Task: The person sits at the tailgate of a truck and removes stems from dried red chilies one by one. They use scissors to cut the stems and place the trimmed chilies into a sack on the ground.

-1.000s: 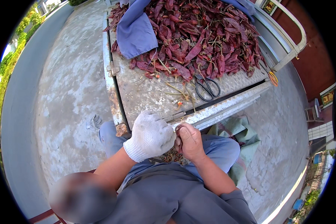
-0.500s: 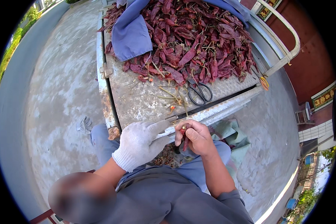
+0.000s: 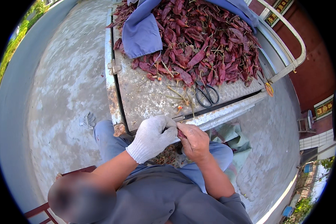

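Note:
My left hand, in a white knitted glove, and my bare right hand meet at the near edge of a rusty metal cart bed. Between them is a dried red chili pepper, mostly hidden by fingers. The right thumb and fingers grip it. Against its other end the gloved fingers and thumb are closed. A large heap of dried red chilies covers the far part of the bed. Black-handled scissors lie before the heap, beside loose pale stems.
A blue cloth drapes over the heap's left side. The cart has a white tubular rail at right. A greenish sack lies below the right edge, and a spare white glove on the concrete at left. Debris sits between my knees.
My gloved hand has come in to the chili, its fingers now curled instead of stretched. The right hand has turned, covering more of the chili. The whole view has shifted slightly.

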Demonstrator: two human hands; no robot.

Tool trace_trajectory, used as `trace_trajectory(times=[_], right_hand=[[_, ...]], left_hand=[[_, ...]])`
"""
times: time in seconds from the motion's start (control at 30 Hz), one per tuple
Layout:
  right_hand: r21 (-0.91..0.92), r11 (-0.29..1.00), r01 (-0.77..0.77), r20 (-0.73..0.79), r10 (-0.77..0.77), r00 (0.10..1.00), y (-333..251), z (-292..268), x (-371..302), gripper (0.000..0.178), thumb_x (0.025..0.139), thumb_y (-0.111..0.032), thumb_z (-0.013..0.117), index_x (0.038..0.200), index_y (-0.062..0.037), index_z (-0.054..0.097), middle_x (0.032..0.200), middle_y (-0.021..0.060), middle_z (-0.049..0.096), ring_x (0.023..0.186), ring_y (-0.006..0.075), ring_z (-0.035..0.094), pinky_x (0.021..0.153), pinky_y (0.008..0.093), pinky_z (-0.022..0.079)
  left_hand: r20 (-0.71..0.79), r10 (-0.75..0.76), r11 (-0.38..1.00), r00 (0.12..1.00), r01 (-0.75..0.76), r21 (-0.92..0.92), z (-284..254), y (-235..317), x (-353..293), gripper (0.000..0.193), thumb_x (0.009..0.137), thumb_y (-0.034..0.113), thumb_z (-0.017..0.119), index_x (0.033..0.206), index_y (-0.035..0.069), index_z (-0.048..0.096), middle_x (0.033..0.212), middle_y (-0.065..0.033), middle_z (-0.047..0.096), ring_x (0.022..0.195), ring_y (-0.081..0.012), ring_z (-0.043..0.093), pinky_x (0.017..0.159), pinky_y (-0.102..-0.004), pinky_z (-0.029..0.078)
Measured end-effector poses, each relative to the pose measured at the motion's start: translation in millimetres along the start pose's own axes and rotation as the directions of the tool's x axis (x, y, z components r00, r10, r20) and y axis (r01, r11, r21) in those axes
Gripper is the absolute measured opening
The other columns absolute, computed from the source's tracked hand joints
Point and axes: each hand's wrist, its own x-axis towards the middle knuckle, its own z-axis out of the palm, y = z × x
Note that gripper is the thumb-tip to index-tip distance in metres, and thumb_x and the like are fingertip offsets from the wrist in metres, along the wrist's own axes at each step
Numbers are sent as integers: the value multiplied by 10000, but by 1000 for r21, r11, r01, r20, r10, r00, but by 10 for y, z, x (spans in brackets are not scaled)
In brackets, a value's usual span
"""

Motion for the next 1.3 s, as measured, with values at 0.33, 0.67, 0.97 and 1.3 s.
trace_trajectory(times=[0.33,0.67,0.97,1.3], right_hand=[[932,54,-359,275,540,795,-30,-132,-189,337,1042,-187,712,1323,-9,656,989,114,696,762,188,689,626,302,549],[875,120,-469,332,556,762,-10,-9,-316,160,1071,-163,675,1135,-33,608,922,83,724,774,129,721,639,269,563],[421,806,-417,-76,489,869,-92,127,-227,82,1072,-81,639,1121,-21,612,947,72,721,813,123,715,707,270,564],[831,349,-433,123,644,755,10,85,-304,120,1068,-105,656,1128,-10,613,999,105,713,826,136,698,733,282,575]], left_hand=[[99,6,924,995,-43,379,-29,270,-103,298,866,342,790,1013,85,824,888,-132,768,846,-332,744,760,-435,586],[181,190,952,965,-227,207,-38,252,-1,316,879,216,732,1145,57,791,944,-166,766,852,-354,743,764,-406,580],[246,252,676,936,-352,647,137,201,-13,192,893,256,680,793,98,726,757,-125,724,738,-349,729,672,-485,556],[72,121,857,990,-141,496,-66,232,-50,324,848,454,790,934,144,829,719,-111,727,687,-334,721,643,-455,562]])
